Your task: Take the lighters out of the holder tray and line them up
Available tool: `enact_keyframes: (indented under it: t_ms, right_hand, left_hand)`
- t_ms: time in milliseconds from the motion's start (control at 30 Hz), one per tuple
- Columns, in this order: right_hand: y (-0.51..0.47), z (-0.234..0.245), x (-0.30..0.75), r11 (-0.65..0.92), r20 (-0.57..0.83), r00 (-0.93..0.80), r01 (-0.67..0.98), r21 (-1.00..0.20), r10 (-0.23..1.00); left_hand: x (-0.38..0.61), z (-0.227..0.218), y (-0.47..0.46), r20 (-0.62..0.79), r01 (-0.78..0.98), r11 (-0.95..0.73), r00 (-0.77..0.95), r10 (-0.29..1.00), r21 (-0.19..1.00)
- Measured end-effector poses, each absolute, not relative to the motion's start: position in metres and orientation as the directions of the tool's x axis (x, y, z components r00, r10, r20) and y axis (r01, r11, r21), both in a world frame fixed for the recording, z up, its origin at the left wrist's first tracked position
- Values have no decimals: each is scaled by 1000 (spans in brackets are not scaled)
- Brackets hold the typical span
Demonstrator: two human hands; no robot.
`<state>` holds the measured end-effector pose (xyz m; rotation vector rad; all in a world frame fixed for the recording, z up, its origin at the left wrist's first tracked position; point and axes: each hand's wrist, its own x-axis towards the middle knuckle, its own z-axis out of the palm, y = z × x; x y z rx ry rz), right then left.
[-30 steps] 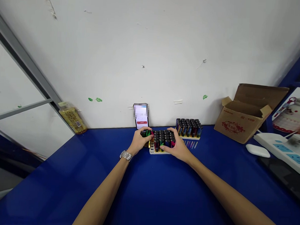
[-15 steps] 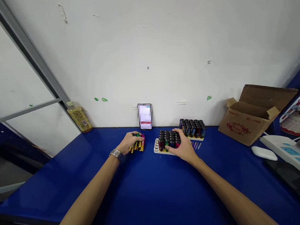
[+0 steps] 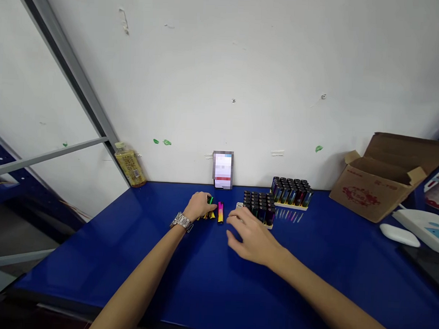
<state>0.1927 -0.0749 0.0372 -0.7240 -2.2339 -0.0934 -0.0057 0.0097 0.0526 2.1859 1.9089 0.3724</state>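
Note:
My left hand (image 3: 198, 208), with a metal watch on the wrist, is closed around a small bunch of colourful lighters (image 3: 210, 210) resting on the blue table (image 3: 135, 258). One pink-and-yellow lighter (image 3: 221, 212) stands just right of that bunch. My right hand (image 3: 249, 233) hovers with fingers spread, just left of a white tray of black-topped lighters (image 3: 258, 207). A second full tray of lighters (image 3: 291, 192) sits behind it by the wall.
A phone (image 3: 222, 170) leans on the white wall behind the hands. A yellow bottle (image 3: 130, 165) stands at the back left. An open cardboard box (image 3: 388, 174), a white mouse (image 3: 399, 235) and a power strip (image 3: 422, 226) lie to the right.
My left hand pulled a bunch of lighters out of the near tray and set them down to its left. My right hand let go of the tray and drew back toward me.

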Motion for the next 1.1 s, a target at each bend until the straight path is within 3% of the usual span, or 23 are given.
enact_keyframes:
  t_ms: [167,267,433,633,900,1100]
  right_hand:
    - [-71,23,150,648,459,-512,732,-209,726]
    - [-66,19,138,573,368,-481,795,-199,796]
    - [-63,17,135,577,367,-495,801,-158,788]
    - [-57,16,135,552,344,-472,812,-188,812]
    - [-57,9,138,607,420,-476,748,-267,772]
    - [-57,6,137,608,429,-477,754,-248,767]
  left_hand:
    - [-5,47,4,93,957,-107,85,992,268]
    - [-6,46,-4,127,978,-22,-5,992,207]
    - [-10,47,-16,108,996,68,-75,991,65]
    - [1,47,-23,49,992,96,-100,994,77]
    - [-14,47,-21,106,990,132,-137,985,57]
    - [-28,29,-22,136,960,280,-280,950,18]
